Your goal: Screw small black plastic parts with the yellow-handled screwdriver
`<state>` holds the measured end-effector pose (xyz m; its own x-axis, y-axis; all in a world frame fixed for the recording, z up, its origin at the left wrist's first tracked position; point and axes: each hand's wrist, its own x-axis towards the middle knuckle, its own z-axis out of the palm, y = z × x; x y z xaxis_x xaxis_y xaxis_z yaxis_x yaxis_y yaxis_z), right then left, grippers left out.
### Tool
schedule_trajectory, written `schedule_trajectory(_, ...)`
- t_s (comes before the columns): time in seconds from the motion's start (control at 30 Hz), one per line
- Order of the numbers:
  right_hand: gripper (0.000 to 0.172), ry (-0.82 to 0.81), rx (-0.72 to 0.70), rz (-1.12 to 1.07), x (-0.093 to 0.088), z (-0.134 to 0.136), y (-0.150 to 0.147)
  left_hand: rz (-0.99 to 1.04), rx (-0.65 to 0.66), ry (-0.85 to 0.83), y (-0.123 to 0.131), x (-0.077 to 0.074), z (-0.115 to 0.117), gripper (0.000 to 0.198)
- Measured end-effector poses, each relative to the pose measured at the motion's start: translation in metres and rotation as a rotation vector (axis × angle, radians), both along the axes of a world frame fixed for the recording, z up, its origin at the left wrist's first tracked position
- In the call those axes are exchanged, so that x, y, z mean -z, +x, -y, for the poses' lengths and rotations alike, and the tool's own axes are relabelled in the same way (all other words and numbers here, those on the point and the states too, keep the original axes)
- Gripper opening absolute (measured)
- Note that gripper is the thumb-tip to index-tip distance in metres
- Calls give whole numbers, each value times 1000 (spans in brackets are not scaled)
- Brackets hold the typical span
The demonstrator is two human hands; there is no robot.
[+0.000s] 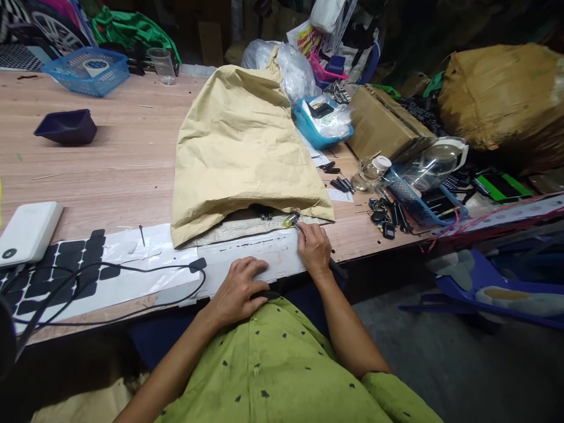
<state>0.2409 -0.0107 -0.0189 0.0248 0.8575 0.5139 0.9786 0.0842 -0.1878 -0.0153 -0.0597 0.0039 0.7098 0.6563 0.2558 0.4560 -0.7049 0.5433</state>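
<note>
My right hand [315, 249] is closed around a slim dark tool at the opening of a beige cloth bag [242, 141]. A shiny yellow-green piece [291, 220] sits at the tool's far end; its exact kind is too small to make out. Small dark metal pieces [265, 216] show under the bag's lifted edge. On the white board [247, 249] at the table's front edge lies my left hand [240, 288], fingers loosely spread and thumb apart. A black object [274, 294] shows beside its thumb, mostly hidden.
Left lie a white power bank [30, 232], a black cable [145, 269] and a sheet of black stickers [73, 264]. Farther back are a purple scoop-shaped tray [66, 127] and a blue basket [90, 73]. Keys [381, 214], a clear jug [434, 164] and a cardboard box [383, 123] crowd the right.
</note>
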Motion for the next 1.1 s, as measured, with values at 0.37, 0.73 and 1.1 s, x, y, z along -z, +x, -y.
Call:
schedule_trajectory(0.37,30,-10,-11,-57,0,0,-2,53,-167,-223,14,-18,-24,14)
schedule_trajectory(0.73,28,10,2,-48,2,-3,-6,-271,-929,-393,67,-45,-143,28)
schedule_trajectory(1.1,28,19,0,-58,2,-3,-8,-272,-755,-246,40,-34,-116,16)
